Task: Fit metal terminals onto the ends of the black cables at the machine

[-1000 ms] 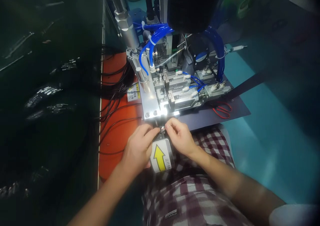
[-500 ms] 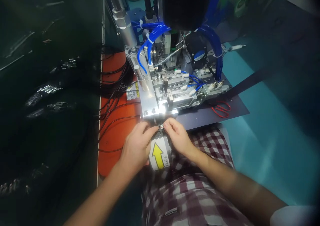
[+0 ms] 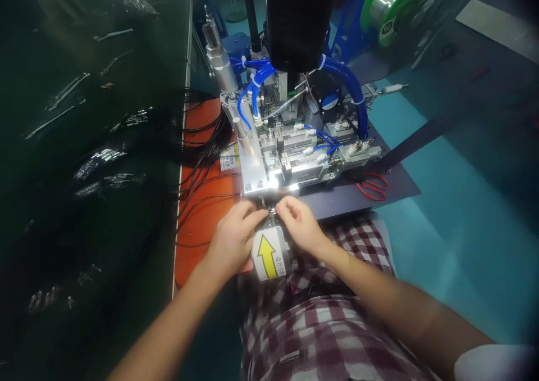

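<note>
At the front of a metal machine (image 3: 290, 150) with pneumatic cylinders, my two hands meet over a narrow track (image 3: 272, 221). My left hand (image 3: 236, 232) is closed, its thumb and finger pinched at a small shiny metal part (image 3: 273, 211). From the other side, my right hand (image 3: 300, 223) pinches at the same part, fingertips pressed together. The part is too small to name, and the fingers partly cover it. Just below the hands sits a white plate (image 3: 269, 257) with a yellow arrow.
Red-handled scissors (image 3: 373, 186) lie on the dark base plate at right. Black cables (image 3: 206, 139) cross the orange board (image 3: 197, 223) at left. Thin metal pieces (image 3: 105, 159) are scattered on the dark green surface. A green spool (image 3: 373, 10) stands at the back.
The camera view has shifted, bringing more of the green spool and the dark surface into sight. Both hands stay pinched at the track with hardly any movement.
</note>
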Available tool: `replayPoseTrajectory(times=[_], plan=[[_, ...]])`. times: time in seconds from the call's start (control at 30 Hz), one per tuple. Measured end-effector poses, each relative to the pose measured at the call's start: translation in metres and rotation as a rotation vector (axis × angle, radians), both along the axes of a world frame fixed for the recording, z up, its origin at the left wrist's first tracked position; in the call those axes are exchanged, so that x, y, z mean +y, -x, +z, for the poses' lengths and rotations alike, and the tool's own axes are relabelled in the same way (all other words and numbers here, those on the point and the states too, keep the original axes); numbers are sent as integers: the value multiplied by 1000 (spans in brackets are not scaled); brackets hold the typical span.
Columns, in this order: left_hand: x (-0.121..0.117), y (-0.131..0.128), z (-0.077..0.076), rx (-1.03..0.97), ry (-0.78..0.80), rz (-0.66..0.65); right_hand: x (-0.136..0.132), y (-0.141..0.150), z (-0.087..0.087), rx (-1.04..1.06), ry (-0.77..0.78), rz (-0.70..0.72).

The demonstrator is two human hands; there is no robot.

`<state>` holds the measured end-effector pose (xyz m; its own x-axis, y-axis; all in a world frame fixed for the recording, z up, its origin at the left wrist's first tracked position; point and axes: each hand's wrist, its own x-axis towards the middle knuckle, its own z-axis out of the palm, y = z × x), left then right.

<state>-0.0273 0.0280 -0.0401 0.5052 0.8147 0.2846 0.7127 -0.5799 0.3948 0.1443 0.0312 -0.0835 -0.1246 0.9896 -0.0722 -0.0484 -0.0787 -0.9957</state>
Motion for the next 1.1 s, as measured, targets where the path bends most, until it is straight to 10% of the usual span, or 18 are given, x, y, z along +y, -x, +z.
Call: replayPoseTrajectory(times=[0.47, 0.63, 1.1], plan=[[-16, 42, 13, -1, 170, 110, -1, -1, 3, 35, 16, 20], [0, 52, 22, 334, -103, -87, -1, -1, 4, 20, 9, 24], [-38, 41, -15, 311, -270, 219, -1, 2, -2, 19, -15, -7]])
